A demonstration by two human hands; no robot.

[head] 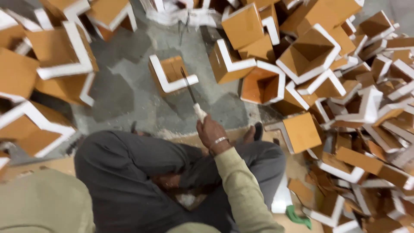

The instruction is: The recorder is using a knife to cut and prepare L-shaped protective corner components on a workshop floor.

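My right hand [212,131] grips the pale handle of a long thin knife [189,88]. Its dark blade reaches out over an L-shaped corner piece [171,74] of white foam faced with brown cardboard, which lies on the grey floor in front of me. The blade tip touches or hovers at that piece's inner corner; I cannot tell which. A metal bracelet sits on the wrist. My left hand is out of sight, with only its olive sleeve [43,203] at the lower left. I sit cross-legged in dark grey trousers [129,172].
Heaps of the same brown and white corner pieces lie at the right [345,86], at the left [51,60] and along the top. A green scrap [297,215] lies by my right knee. White crumbs dust the grey concrete floor [125,95].
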